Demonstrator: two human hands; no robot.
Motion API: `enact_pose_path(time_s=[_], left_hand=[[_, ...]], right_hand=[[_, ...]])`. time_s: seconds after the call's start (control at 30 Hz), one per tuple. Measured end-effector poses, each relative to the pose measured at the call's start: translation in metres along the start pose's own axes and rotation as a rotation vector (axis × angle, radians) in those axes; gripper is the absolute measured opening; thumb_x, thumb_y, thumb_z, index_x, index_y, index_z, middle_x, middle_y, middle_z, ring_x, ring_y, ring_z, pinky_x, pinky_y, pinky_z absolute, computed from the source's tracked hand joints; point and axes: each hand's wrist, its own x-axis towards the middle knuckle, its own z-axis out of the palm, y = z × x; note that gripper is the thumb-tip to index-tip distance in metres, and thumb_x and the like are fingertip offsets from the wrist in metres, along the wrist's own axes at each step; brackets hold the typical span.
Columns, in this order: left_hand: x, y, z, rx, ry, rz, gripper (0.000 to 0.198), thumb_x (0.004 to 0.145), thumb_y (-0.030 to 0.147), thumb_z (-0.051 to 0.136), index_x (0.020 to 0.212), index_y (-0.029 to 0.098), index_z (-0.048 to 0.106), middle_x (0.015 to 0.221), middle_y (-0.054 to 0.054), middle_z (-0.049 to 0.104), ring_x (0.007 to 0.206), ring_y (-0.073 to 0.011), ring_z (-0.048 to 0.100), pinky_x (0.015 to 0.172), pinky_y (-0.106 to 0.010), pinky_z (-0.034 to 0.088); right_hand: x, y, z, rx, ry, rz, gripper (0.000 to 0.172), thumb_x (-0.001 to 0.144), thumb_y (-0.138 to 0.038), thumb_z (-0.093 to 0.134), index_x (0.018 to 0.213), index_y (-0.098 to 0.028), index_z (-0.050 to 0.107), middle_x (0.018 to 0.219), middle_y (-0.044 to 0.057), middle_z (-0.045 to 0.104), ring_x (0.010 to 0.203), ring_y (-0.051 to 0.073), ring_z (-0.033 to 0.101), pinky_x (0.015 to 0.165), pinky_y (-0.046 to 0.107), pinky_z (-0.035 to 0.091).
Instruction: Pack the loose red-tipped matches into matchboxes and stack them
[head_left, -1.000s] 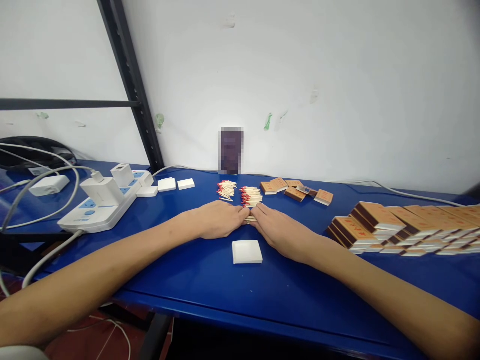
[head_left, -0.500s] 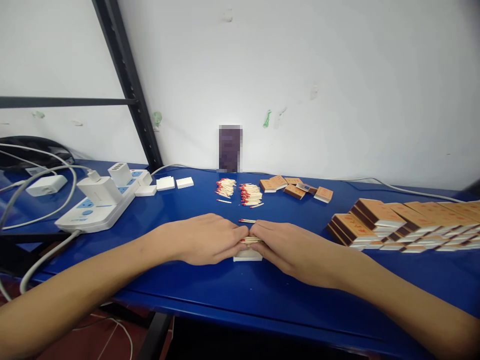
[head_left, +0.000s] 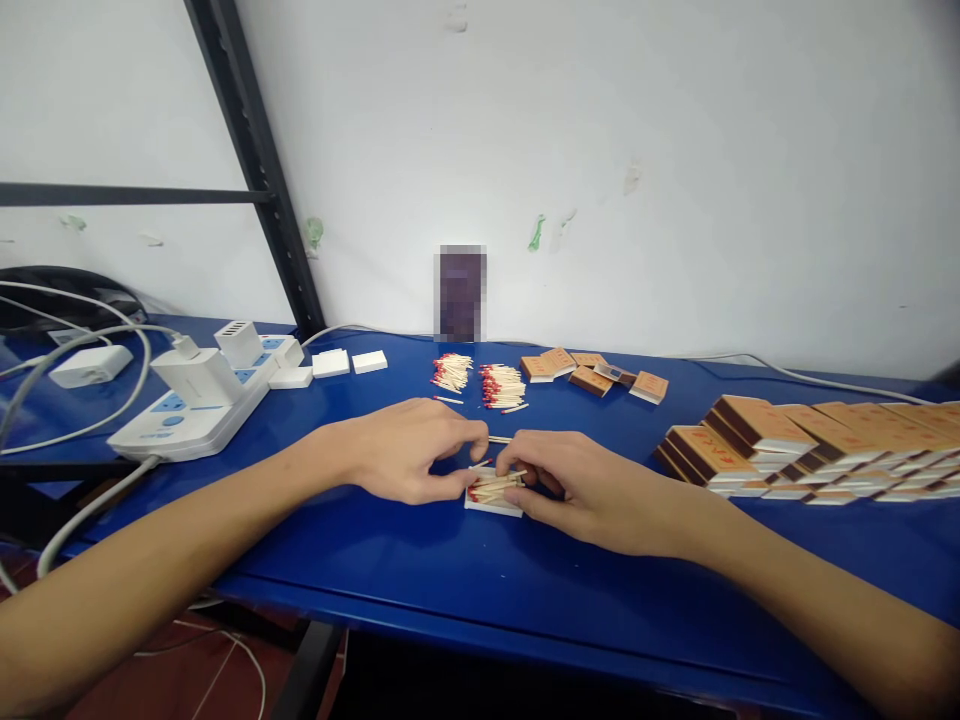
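Note:
A small white matchbox tray [head_left: 493, 508] lies on the blue tabletop between my hands, filled with red-tipped matches [head_left: 491, 488]. One match sits raised along the tray's far edge. My left hand [head_left: 416, 450] is at the tray's left end, thumb tip by the match heads and index finger lifted apart from it. Over the right end curls my right hand [head_left: 577, 490]; its thumb and index finger are apart and touch the ends of the matches. A loose match [head_left: 500, 440] lies just beyond the tray, partly hidden by my fingers.
Two match piles [head_left: 451, 373] lie farther back. Several matchbox sleeves [head_left: 592, 380] are scattered behind on the right, with stacked matchboxes [head_left: 750, 440] at far right. White trays [head_left: 331, 364] and a power strip [head_left: 202, 425] with plugs are left. A wall [head_left: 600, 120] closes the back.
My hands were together over the tray with fingertips closed round the matches. They have now parted and their fingers have loosened, so the matches lying in the tray show.

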Motion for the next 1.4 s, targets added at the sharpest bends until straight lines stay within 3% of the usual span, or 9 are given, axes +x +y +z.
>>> enact_pose_path(time_s=[0.27, 0.7, 0.87, 1.03, 1.13, 1.23, 1.4], left_hand=[[0.003, -0.018, 0.008, 0.013, 0.009, 0.017, 0.013, 0.091, 0.027, 0.046, 0.092, 0.018, 0.055, 0.080, 0.000, 0.060, 0.071, -0.0149, 0.053, 0.066, -0.027, 0.037], [0.005, -0.015, 0.013, 0.018, -0.014, -0.025, 0.009, 0.089, 0.017, 0.046, 0.087, 0.018, 0.055, 0.081, -0.001, 0.061, 0.073, -0.0141, 0.054, 0.066, -0.026, 0.038], [0.002, -0.013, 0.008, 0.028, -0.035, -0.091, 0.013, 0.094, 0.019, 0.041, 0.090, 0.017, 0.053, 0.086, -0.003, 0.061, 0.074, -0.0141, 0.053, 0.067, -0.026, 0.037], [-0.002, -0.005, -0.005, -0.116, 0.004, -0.094, 0.019, 0.097, 0.026, 0.038, 0.089, 0.017, 0.052, 0.076, 0.000, 0.055, 0.063, -0.0116, 0.044, 0.061, -0.025, 0.035], [-0.004, -0.001, -0.009, -0.210, -0.045, -0.094, 0.016, 0.095, 0.024, 0.039, 0.086, 0.017, 0.051, 0.071, 0.002, 0.051, 0.059, -0.0104, 0.041, 0.058, -0.024, 0.033], [-0.003, 0.000, -0.008, -0.260, -0.092, -0.090, 0.016, 0.095, 0.023, 0.039, 0.086, 0.017, 0.051, 0.071, 0.002, 0.051, 0.058, -0.0100, 0.041, 0.057, -0.023, 0.034], [-0.002, -0.003, -0.005, -0.257, -0.027, -0.056, 0.015, 0.096, 0.023, 0.041, 0.089, 0.016, 0.052, 0.079, 0.000, 0.054, 0.065, -0.0111, 0.044, 0.062, -0.023, 0.035]], right_hand=[[-0.001, 0.007, -0.003, 0.035, 0.034, 0.020, 0.007, 0.091, -0.022, 0.049, 0.087, -0.020, 0.055, 0.073, -0.001, 0.055, 0.063, 0.012, 0.046, 0.060, 0.025, 0.037], [0.003, 0.009, 0.006, 0.084, 0.081, -0.039, 0.008, 0.087, -0.015, 0.052, 0.085, -0.019, 0.059, 0.070, -0.002, 0.055, 0.061, 0.010, 0.046, 0.058, 0.023, 0.038], [0.003, 0.012, 0.003, 0.135, 0.101, 0.013, 0.014, 0.087, -0.017, 0.052, 0.098, -0.020, 0.060, 0.072, -0.002, 0.057, 0.061, 0.011, 0.049, 0.057, 0.024, 0.040], [0.001, 0.015, -0.002, 0.162, 0.101, -0.002, 0.027, 0.078, -0.007, 0.053, 0.099, -0.022, 0.058, 0.092, 0.002, 0.062, 0.078, 0.015, 0.055, 0.070, 0.028, 0.045], [0.000, 0.015, -0.003, 0.183, 0.111, -0.013, 0.027, 0.076, -0.006, 0.054, 0.096, -0.023, 0.056, 0.104, 0.003, 0.062, 0.093, 0.018, 0.055, 0.081, 0.032, 0.045], [0.000, 0.015, -0.003, 0.212, 0.088, 0.006, 0.022, 0.079, -0.009, 0.055, 0.095, -0.023, 0.055, 0.102, 0.001, 0.062, 0.092, 0.017, 0.055, 0.082, 0.032, 0.044], [0.002, 0.016, -0.001, 0.249, 0.071, 0.012, 0.012, 0.085, -0.019, 0.057, 0.096, -0.022, 0.057, 0.098, 0.001, 0.063, 0.088, 0.016, 0.055, 0.080, 0.031, 0.044]])
